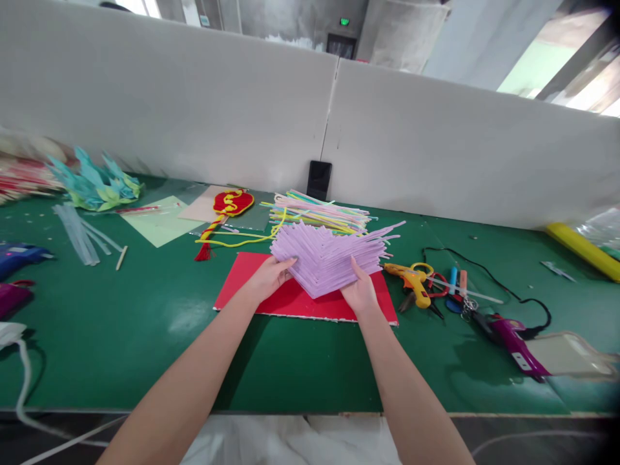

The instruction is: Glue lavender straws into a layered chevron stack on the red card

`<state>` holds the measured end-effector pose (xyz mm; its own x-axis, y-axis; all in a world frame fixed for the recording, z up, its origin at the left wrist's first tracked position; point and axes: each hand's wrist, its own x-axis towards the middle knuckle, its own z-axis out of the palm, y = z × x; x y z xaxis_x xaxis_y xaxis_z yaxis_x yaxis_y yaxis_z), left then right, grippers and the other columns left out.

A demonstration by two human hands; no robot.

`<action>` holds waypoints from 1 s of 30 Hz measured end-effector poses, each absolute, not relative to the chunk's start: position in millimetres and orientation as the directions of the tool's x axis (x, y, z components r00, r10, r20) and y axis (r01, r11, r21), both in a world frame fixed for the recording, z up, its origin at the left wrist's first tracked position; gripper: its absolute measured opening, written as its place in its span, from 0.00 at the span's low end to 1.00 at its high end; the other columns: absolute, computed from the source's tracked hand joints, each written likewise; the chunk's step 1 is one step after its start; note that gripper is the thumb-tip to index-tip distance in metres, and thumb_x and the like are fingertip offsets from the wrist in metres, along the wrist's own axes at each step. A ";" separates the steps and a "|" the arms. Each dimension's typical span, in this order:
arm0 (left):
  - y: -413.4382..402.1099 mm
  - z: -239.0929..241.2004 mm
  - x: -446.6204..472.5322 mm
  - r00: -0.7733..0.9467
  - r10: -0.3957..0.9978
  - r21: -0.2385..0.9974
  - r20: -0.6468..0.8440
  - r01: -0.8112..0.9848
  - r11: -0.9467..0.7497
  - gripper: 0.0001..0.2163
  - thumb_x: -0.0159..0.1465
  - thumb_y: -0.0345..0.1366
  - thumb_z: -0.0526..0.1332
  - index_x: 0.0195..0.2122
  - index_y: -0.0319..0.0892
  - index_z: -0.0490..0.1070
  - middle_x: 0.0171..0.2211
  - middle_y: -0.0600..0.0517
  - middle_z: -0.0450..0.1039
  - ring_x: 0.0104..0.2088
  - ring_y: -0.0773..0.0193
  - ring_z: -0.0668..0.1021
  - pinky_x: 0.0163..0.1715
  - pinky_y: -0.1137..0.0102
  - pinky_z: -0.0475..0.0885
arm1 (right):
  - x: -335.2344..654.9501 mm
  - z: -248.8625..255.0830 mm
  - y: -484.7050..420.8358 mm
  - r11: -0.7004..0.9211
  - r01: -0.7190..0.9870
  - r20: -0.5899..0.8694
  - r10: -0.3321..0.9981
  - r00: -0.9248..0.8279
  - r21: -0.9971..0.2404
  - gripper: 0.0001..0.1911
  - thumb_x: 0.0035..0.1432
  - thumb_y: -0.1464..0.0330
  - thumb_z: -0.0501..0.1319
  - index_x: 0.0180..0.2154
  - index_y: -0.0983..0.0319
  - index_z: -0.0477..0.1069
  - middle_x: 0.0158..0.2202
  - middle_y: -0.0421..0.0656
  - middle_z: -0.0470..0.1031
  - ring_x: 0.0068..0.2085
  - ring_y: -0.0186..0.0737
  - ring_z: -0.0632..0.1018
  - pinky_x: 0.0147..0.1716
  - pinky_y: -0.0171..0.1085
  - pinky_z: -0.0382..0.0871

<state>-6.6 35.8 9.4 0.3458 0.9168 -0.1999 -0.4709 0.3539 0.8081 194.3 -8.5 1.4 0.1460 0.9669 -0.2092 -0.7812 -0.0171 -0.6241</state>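
A lilac heart-like piece woven from pipe cleaners (320, 258) is held between my two hands above a red board (242, 284). My left hand (271, 278) grips its left side, thumb on top and the other fingers underneath. On the right side, my right hand (359, 289) pinches the piece the same way. The piece comes to a point toward me, and loose strand ends stick out at its upper right. Behind it lies a pile of pastel pipe cleaners (320, 212), partly hidden by the piece.
On the right are a yellow glue gun (411, 281), pliers, scissors and a purple device (518, 349) with a black cord. A red fan-shaped ornament (233, 203), green paper (159, 223), glue sticks (80, 236) and a teal paper flower (97, 181) lie left. A phone (319, 179) leans on the partition.
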 end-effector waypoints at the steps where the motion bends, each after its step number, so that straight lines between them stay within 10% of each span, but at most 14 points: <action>1: 35.9 9.6 -6.5 0.346 0.917 0.808 -0.197 -0.473 0.352 0.13 0.53 0.24 0.67 0.40 0.36 0.74 0.39 0.45 0.79 0.39 0.59 0.80 0.44 0.66 0.74 | 194.3 1.4 -8.5 -0.016 -0.779 -0.209 0.967 0.149 -0.626 0.08 0.57 0.69 0.59 0.39 0.58 0.75 0.43 0.37 0.80 0.55 0.37 0.73 0.58 0.40 0.65; 30: 34.1 13.3 -7.0 0.371 0.909 0.837 -0.191 -0.422 0.349 0.16 0.49 0.21 0.68 0.40 0.37 0.74 0.40 0.45 0.78 0.44 0.57 0.79 0.50 0.64 0.72 | 195.1 -2.4 -5.9 0.058 -0.783 -0.204 0.951 0.231 -0.619 0.08 0.57 0.71 0.59 0.39 0.58 0.75 0.41 0.37 0.80 0.53 0.35 0.74 0.58 0.40 0.65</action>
